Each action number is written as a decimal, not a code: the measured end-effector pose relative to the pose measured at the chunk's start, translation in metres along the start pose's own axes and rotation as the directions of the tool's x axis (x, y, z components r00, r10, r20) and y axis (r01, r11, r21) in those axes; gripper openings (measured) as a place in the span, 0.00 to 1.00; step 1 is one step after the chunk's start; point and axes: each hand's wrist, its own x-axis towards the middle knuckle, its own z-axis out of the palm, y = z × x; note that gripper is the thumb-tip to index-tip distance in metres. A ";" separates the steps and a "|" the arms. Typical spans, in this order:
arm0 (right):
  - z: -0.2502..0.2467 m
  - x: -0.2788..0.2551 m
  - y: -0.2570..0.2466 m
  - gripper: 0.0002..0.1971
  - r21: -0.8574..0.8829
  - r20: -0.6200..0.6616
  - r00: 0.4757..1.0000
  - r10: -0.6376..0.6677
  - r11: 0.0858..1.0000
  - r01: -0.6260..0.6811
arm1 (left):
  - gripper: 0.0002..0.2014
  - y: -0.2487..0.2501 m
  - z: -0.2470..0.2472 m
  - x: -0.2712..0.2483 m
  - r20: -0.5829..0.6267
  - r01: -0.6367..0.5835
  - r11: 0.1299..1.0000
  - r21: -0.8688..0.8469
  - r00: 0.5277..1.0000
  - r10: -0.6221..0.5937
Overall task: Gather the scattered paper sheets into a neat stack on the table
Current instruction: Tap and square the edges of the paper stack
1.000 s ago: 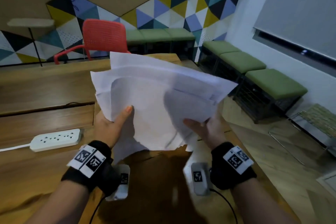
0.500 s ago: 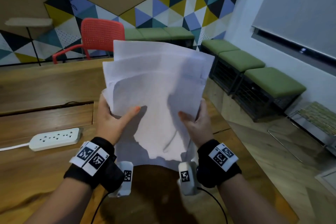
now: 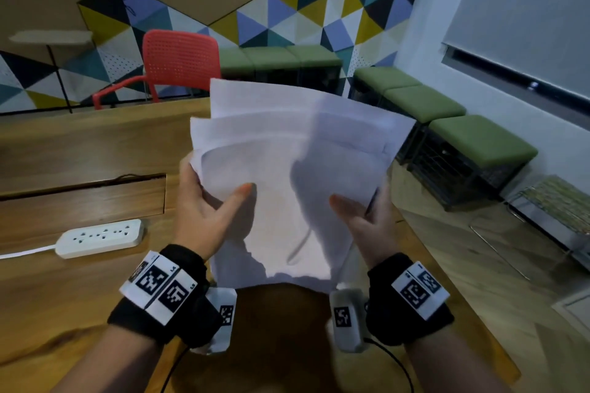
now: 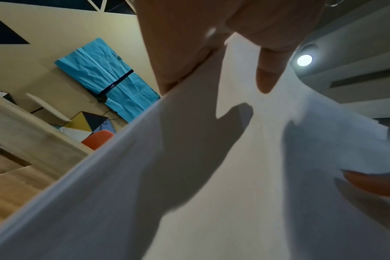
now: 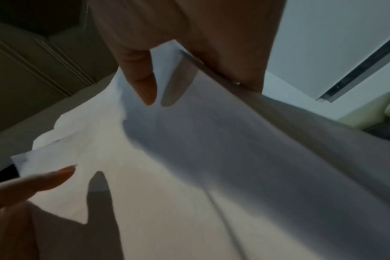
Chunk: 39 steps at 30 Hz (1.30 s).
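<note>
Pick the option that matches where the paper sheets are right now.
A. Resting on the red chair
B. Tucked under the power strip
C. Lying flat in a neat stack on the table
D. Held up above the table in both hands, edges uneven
D: the left hand and right hand grip the paper sheets above the table, top edges staggered.

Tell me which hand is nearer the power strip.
Left. The left hand grips the papers just right of the power strip; the right hand holds their far side, farther away.

Paper sheets (image 3: 287, 169): white, several, fanned unevenly, corners misaligned
Pose: upright, slightly curved, raised above the wooden surface (image 3: 79, 143)
</note>
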 end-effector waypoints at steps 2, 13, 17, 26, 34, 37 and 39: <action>0.001 -0.001 -0.003 0.29 -0.019 0.010 1.000 -0.008 1.000 0.008 | 0.35 0.006 0.005 -0.002 0.015 -0.028 0.999 0.024 0.999 0.028; 0.009 -0.007 -0.009 0.19 -0.058 0.008 0.996 -0.087 0.995 0.087 | 0.43 0.012 0.002 -0.002 0.066 -0.056 0.995 0.078 0.997 0.051; 0.017 -0.009 -0.023 0.43 -0.171 -0.158 0.940 -0.301 0.946 0.275 | 0.51 0.018 0.003 0.003 0.007 -0.192 0.972 0.136 0.981 0.193; 0.024 0.004 -0.040 0.32 -0.671 -0.071 0.877 -0.476 0.673 0.311 | 0.36 0.018 0.000 0.005 0.058 -0.379 0.792 0.479 0.914 0.402; 0.017 0.006 -0.054 0.45 -0.636 -0.065 0.891 -0.449 0.707 0.310 | 0.46 0.033 -0.009 0.007 0.017 -0.372 0.828 0.420 0.915 0.403; 0.017 0.010 -0.056 0.29 -0.679 -0.028 0.899 -0.436 0.669 0.303 | 0.45 0.042 -0.009 0.011 0.092 -0.417 0.772 0.480 0.899 0.428; 0.017 0.009 -0.054 0.23 -0.668 -0.019 0.902 -0.431 0.677 0.309 | 0.39 0.044 -0.010 0.013 0.153 -0.423 0.733 0.533 0.900 0.407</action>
